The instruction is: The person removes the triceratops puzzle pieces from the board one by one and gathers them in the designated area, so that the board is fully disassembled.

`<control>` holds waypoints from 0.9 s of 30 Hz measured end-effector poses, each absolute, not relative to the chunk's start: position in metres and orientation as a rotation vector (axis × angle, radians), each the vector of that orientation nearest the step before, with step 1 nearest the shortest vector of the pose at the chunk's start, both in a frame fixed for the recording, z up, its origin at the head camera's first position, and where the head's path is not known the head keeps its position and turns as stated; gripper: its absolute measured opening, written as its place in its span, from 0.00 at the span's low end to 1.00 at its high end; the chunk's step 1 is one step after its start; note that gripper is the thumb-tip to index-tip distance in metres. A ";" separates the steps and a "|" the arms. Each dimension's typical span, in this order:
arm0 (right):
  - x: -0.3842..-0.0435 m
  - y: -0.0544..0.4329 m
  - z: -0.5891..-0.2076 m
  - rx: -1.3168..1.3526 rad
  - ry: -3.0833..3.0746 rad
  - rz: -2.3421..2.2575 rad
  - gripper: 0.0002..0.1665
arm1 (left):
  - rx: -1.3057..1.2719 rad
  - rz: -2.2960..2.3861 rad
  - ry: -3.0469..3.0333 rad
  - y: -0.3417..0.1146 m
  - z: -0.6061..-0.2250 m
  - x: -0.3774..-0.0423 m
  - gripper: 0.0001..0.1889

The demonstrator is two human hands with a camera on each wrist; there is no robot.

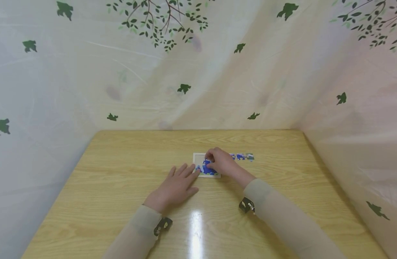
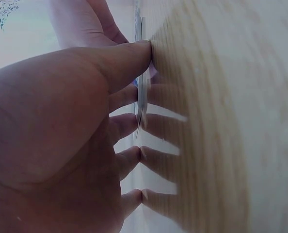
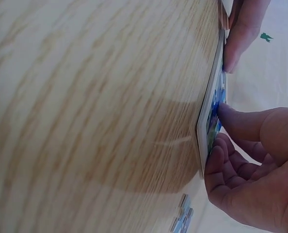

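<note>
I see the left hand (image 1: 176, 186) spread against a white rectangular frame (image 1: 211, 176) on the wooden worktop (image 1: 127, 154). The right hand (image 1: 223, 162) curls over blue jigsaw pieces (image 1: 206, 170) inside; I can't tell its hold.

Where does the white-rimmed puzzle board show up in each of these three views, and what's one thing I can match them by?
Head: the puzzle board lies a little below the picture's centre.
Left wrist: in the upper middle, a thin upright strip seen nearly edge-on.
Right wrist: right of centre, a narrow slanting shape.
Shared landmark: the left hand, its fingers at the board.
</note>
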State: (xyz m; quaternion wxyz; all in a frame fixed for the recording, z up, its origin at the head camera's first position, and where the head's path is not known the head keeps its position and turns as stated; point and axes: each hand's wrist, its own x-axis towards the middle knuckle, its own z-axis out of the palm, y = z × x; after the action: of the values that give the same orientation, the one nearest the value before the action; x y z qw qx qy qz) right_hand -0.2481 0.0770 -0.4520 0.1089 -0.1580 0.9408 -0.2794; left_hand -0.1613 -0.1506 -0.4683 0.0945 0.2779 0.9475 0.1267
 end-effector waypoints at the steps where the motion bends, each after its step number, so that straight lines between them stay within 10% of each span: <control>1: -0.248 0.077 -0.452 -0.468 2.764 -0.828 0.15 | 0.825 0.372 2.810 -0.151 -0.469 -0.161 0.35; 27: -0.249 0.091 -0.447 -0.404 2.642 -1.199 0.11 | 0.823 0.358 2.818 -0.151 -0.472 -0.162 0.36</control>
State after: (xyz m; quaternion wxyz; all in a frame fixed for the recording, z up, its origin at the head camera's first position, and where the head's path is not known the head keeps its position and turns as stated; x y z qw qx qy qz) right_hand -0.2488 0.0914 -0.4468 0.1058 -0.1370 0.8968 -0.4071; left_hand -0.1621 -0.1514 -0.4717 0.0920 0.2771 0.9488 0.1206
